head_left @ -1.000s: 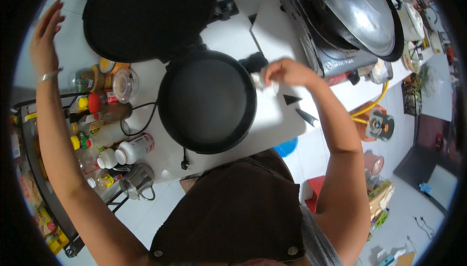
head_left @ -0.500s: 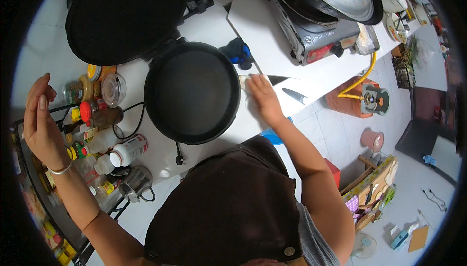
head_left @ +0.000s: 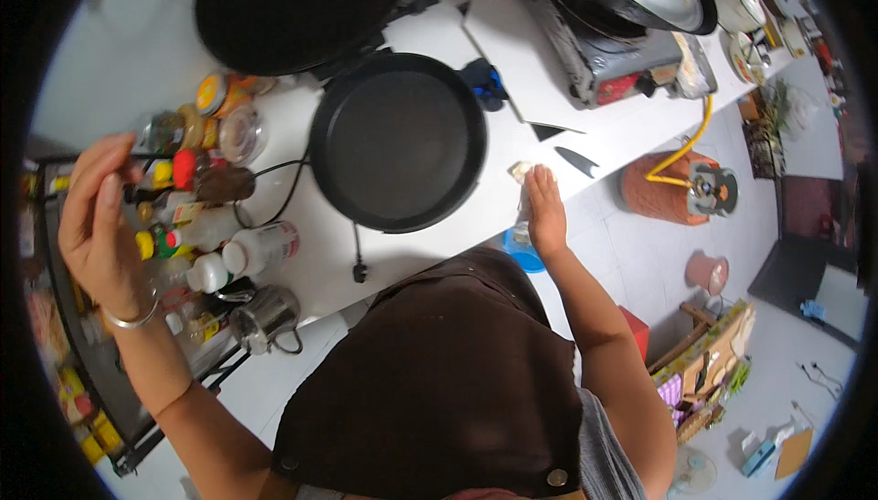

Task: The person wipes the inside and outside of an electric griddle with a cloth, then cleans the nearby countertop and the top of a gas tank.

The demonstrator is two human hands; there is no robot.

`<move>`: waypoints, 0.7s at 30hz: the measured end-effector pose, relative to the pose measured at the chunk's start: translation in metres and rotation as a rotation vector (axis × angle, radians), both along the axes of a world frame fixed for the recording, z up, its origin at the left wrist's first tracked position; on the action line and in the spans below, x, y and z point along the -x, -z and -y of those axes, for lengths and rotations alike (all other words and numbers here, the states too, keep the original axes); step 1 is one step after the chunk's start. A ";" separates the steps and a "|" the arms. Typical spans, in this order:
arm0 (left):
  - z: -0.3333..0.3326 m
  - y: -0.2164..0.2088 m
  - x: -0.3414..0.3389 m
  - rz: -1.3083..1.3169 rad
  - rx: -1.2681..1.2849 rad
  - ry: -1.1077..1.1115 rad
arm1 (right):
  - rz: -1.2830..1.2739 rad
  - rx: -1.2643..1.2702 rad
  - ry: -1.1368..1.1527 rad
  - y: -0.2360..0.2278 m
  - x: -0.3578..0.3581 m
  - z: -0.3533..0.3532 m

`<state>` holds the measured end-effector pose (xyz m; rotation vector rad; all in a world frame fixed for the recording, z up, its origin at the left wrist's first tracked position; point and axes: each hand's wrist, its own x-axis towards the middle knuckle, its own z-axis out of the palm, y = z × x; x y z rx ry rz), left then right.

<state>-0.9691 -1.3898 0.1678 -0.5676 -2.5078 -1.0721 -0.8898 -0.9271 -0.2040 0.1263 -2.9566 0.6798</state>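
Note:
My right hand [head_left: 546,212] lies flat with fingers stretched out at the near edge of the white counter [head_left: 512,139]. A small pale scrap [head_left: 520,171] sits beside its fingertips; whether anything is under the palm is hidden. Beyond it lie a knife-like dark blade [head_left: 576,161] and a dark triangular piece [head_left: 551,130]. Left of this hand, a round black electric griddle [head_left: 398,143] stands with its lid [head_left: 297,6] raised. My left hand [head_left: 102,225], wearing a bracelet, is held up by the rack of jars, its fingers loosely bent and apart, with nothing visible in them.
Jars and bottles [head_left: 215,175] crowd the left side, with a metal jug [head_left: 265,319] nearby. A gas stove [head_left: 608,65] bears a lidded wok at the back right. A yellow hose runs to a gas cylinder [head_left: 672,191]. Below the counter edge is a blue container [head_left: 524,258].
My right hand has drawn back from the blades to the near counter edge, and the pale scrap has come nearer too. My left hand stays raised. The whole view has shifted.

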 end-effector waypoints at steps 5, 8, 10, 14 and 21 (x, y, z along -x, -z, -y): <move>-0.011 -0.003 -0.013 -0.007 -0.086 0.084 | 0.109 0.190 -0.472 0.008 -0.039 0.085; -0.013 0.006 -0.025 0.003 -0.149 0.093 | 0.157 0.193 -0.588 -0.001 -0.041 0.083; -0.015 0.008 -0.038 0.030 -0.172 0.071 | 0.157 0.129 -0.534 0.003 -0.036 0.056; -0.026 0.021 -0.067 0.119 -0.196 0.022 | 0.028 0.133 -0.211 0.014 -0.019 -0.027; -0.070 0.069 -0.122 0.341 -0.259 -0.170 | -0.148 0.162 -0.117 0.012 -0.014 -0.077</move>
